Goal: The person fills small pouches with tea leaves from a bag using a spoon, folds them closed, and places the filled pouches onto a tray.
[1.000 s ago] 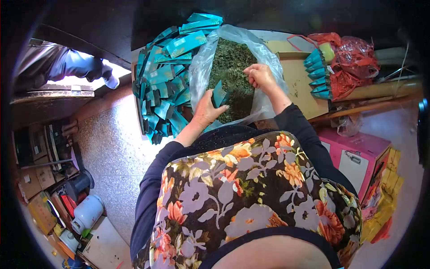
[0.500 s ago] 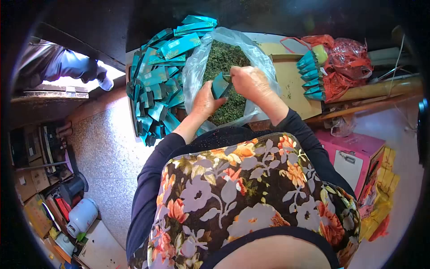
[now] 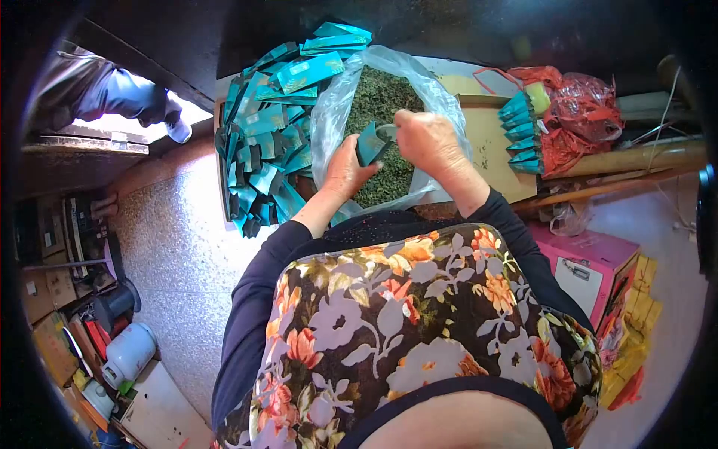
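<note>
A teal packet (image 3: 369,144) is gripped in my left hand (image 3: 345,170), over a clear plastic bag (image 3: 329,120) of dried green leaves (image 3: 383,93). Close to the packet's right side is my right hand (image 3: 430,146), its fingers closed on the handle of what looks like a small spoon (image 3: 388,130). The bag's mouth is spread open around the leaves. To its left lies a heap of teal packets (image 3: 262,127).
Right of the bag is a cardboard tray (image 3: 486,142) with a row of teal packets (image 3: 522,131) beside red plastic bags (image 3: 583,112). A pink box (image 3: 591,254) stands at the lower right, a gas cylinder (image 3: 133,352) at the lower left. At the upper left shows another person's leg (image 3: 123,97).
My right hand moved from the leaves' right side to the packet, then slightly away from its mouth. My left hand still holds the packet.
</note>
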The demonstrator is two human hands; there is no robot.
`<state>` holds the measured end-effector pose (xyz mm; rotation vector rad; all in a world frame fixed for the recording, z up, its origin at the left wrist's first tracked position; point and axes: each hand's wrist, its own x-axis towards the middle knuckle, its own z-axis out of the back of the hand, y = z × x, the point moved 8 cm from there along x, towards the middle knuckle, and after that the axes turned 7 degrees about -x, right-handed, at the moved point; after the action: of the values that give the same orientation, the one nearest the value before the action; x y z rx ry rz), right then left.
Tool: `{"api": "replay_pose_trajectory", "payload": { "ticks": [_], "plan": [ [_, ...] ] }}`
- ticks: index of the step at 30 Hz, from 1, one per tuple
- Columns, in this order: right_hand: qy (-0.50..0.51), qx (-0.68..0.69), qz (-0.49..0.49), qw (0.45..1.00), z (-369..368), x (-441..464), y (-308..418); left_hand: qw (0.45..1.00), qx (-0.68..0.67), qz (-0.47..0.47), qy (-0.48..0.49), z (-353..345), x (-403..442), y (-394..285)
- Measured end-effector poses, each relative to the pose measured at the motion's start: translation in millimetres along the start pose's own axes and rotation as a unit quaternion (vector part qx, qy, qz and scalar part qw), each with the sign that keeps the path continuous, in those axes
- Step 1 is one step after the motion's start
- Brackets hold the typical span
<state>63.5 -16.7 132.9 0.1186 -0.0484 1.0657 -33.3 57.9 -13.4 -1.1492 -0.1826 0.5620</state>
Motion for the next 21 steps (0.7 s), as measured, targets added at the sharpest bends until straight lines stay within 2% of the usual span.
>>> {"api": "replay_pose_trajectory", "payload": {
  "ticks": [3,8,9,14,16,18,21],
  "plan": [
    [-0.042,0.004,-0.018,0.999,14.2,4.4,-13.4,1.000,0.001,0.002,0.002,-1.0,-0.3,2.8],
    [-0.014,0.047,0.075,0.996,-0.7,-4.8,8.4,1.000,0.004,-0.028,-0.001,0.2,-0.3,-6.8],
    [-0.002,0.045,0.070,0.997,-1.5,-4.3,8.8,1.000,0.004,-0.027,-0.001,0.3,-0.4,-5.4],
    [-0.070,0.089,-0.073,0.991,11.8,4.3,-39.7,0.997,-0.049,-0.054,-0.011,2.5,-0.1,0.5],
    [-0.065,0.070,-0.089,0.991,5.9,6.4,-53.2,0.997,-0.060,-0.057,-0.009,4.2,-1.5,1.8],
    [-0.060,0.092,-0.119,0.987,-28.4,3.6,-74.1,0.995,-0.072,-0.062,-0.005,2.9,-3.0,2.2],
    [0.029,0.130,-0.179,0.975,-85.2,-7.9,-84.2,0.987,-0.129,-0.097,-0.007,2.3,-4.1,2.3]
  ]
}}
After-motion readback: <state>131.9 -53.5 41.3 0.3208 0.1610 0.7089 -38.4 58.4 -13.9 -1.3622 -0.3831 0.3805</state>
